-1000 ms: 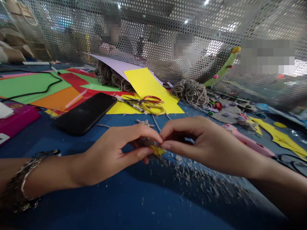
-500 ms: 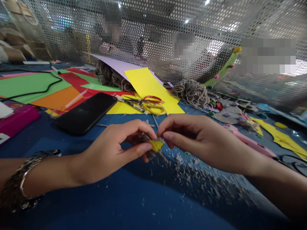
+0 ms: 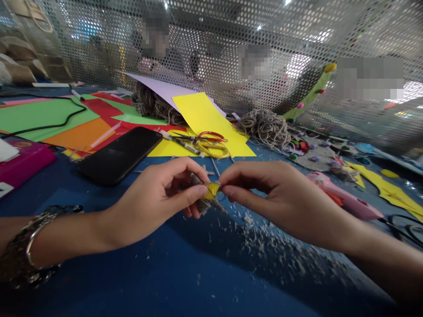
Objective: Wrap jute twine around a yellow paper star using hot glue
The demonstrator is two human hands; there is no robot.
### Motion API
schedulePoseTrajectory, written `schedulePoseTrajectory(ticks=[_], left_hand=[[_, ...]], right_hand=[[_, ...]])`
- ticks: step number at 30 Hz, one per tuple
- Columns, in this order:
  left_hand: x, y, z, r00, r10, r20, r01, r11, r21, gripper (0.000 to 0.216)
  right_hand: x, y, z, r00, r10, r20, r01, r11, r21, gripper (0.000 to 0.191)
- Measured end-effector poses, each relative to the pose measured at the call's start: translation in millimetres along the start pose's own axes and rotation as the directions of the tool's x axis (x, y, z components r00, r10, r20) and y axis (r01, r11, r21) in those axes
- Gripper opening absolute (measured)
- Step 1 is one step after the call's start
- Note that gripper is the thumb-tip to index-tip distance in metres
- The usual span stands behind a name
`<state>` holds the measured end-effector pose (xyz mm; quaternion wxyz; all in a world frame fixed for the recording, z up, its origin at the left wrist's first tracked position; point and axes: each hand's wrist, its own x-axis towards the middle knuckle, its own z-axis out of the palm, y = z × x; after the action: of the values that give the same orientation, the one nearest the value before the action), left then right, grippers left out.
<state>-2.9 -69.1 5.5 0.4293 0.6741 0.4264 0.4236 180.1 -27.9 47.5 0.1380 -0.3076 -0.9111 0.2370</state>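
Note:
My left hand pinches a small yellow paper piece wrapped in grey twine just above the blue table. My right hand pinches the same piece from the right, thumb and forefinger closed on its tip. A twine end pokes out below the piece. Grey fibre scraps lie scattered under my right forearm. A bracelet sits on my left wrist.
A black phone lies behind my left hand. Scissors rest on yellow paper. Two twine bundles sit by the perforated metal screen. A pink glue gun lies right; coloured sheets and a pink box left.
Both hands have lifted slightly and the yellow piece has turned between the fingers; my right fingertips have closed on its tip.

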Motion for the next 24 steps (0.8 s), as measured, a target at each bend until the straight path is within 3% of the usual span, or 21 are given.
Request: schedulePoseTrajectory(ticks=[7,10,15,19,24], left_hand=[[2,1,0,1.0,-0.007,-0.015,0.008,0.999,0.042,0.003],[2,-1,-1,1.0,-0.003,-0.027,0.004,0.998,0.063,0.003],[4,-4,-2,0.999,-0.014,-0.035,0.016,0.998,0.056,0.004],[5,-6,-1,0.999,-0.029,0.017,0.028,0.998,0.057,0.003],[2,-3,0,0.989,-0.036,0.142,0.017,0.992,0.128,0.01]], right_hand=[[-6,-6,4,0.998,-0.06,-0.031,0.052,0.975,-0.215,0.012],[-10,-7,4,0.986,-0.164,-0.036,0.144,0.935,-0.324,0.014],[-15,-6,5,0.937,-0.339,0.084,0.337,0.813,-0.475,0.027],[-17,-9,7,0.902,-0.428,0.051,0.368,0.701,-0.611,0.035],[-16,-15,5,0.897,-0.438,0.056,0.381,0.703,-0.6,0.04]])
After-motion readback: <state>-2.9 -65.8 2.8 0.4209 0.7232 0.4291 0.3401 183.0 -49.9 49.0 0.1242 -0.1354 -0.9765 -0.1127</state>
